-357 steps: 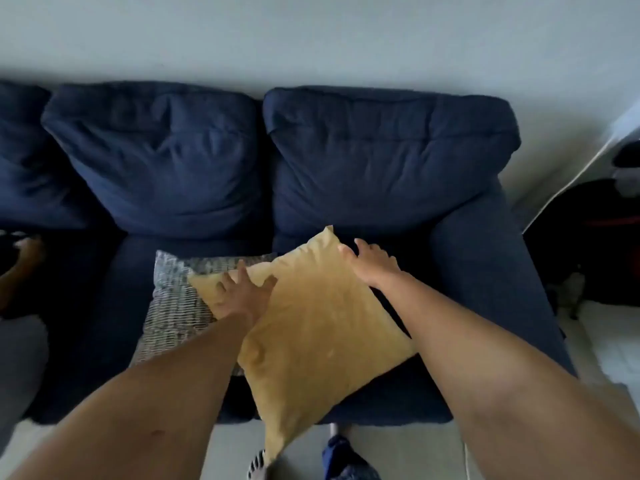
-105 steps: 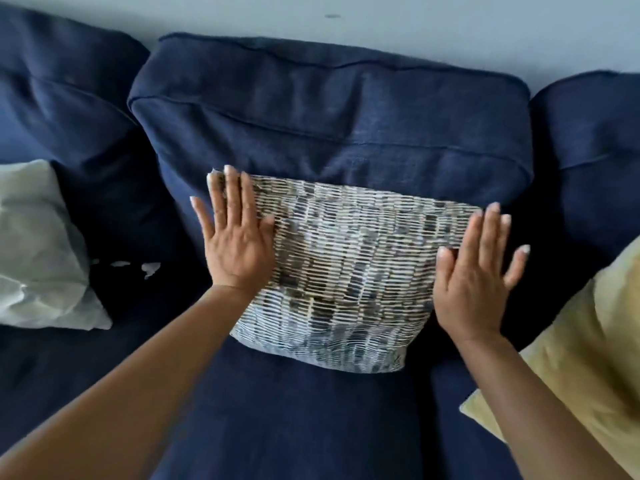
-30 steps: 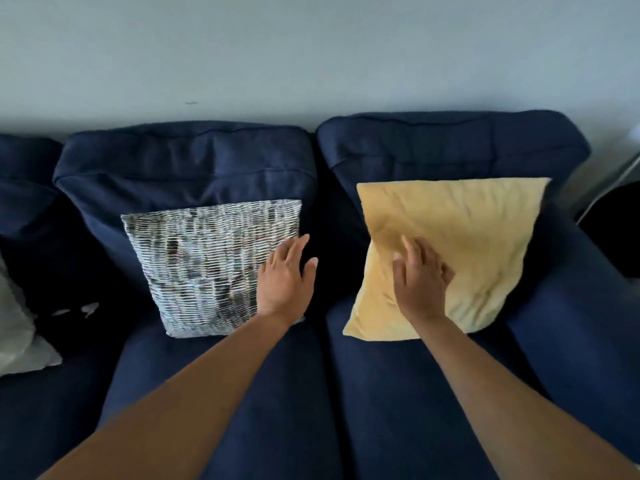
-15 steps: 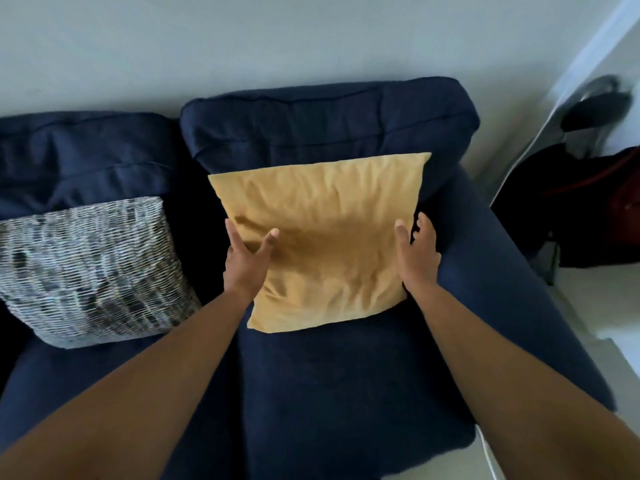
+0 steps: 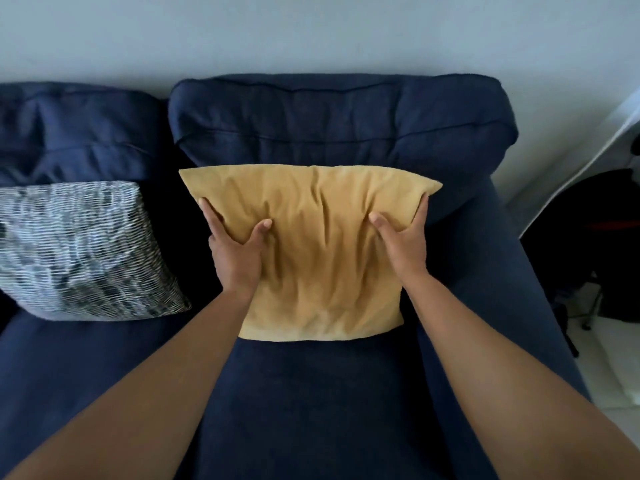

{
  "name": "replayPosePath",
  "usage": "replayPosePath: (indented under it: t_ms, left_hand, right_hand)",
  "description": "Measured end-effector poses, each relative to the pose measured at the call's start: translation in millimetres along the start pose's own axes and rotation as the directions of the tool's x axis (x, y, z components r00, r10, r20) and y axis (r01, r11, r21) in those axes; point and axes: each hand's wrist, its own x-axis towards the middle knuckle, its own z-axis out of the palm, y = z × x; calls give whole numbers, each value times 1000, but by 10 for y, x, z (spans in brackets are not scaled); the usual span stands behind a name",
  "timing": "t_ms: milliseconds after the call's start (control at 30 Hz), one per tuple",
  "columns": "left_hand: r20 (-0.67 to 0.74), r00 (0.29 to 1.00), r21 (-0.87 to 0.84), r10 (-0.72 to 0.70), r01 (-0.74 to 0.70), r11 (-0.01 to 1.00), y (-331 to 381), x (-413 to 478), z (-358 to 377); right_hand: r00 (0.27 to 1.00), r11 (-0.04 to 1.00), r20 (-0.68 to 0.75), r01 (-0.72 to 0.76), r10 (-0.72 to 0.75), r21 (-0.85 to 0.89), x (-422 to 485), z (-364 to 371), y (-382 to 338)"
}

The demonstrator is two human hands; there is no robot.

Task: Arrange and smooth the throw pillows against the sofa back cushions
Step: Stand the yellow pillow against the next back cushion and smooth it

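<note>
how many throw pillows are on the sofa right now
2: a square mustard-yellow fabric pillow against the right back cushion, and a grey-and-white woven pillow at the left frame edge. More may lie beyond that edge.

Both forearms are bare with no sleeves, and the left hand [image 5: 235, 254] and right hand [image 5: 403, 247] wear no gloves, rings, watch or bracelets.

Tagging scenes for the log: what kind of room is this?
Probably a home living room: a navy fabric sofa against a plain wall, with a mustard-yellow throw pillow and a grey woven pillow.
</note>
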Motion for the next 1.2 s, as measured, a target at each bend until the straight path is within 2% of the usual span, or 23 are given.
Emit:
replayPosePath:
  t_ms: [100,267,367,533,633,767,967,1033,1133,1200]
  left_hand:
    - [-11,992,-29,128,-128,991,9,3,-18]
    - [-148,958,-108,244,-261,959,52,168,-105]
    - [-148,963,-62,225,-236,970,-54,222,-67]
    - [-77,984,55,159,-156,986,-191,196,43]
    - [-101,978,-16,185,-187,982,-48,230,49]
    - [-166,945,-58,282,-294,954,96,295,19]
    - [-111,980,53,163,-158,986,-219,221,83]
    - [-130,976,71,174,-166,984,-225,216,53]
    - [-273,942,209,198,-143,967,-158,212,23]
    - [-339,887,315,315,-209,926,-48,116,54]
  right_hand:
    - [974,977,-110,184,-196,-109,-82,140,-63]
    - [852,891,-264,417,-453,-180,-34,182,-283]
    - [862,891,-244,400,-445,-214,86,173,-238]
    - [916,871,-109,323,-386,-370,173,122,-15]
    - [919,903,-155,305,-362,-303,212,91,-118]
    - [877,911,-258,363,-405,-196,203,75,-141]
    - [925,918,-134,317,-355,-240,150,58,174]
    - [910,912,-175,330,-376,-242,134,45,189]
    - [838,872,-341,279,-426,-402,112,68,105]
    - [762,823,-390,319,-518,-470,53,145,-9]
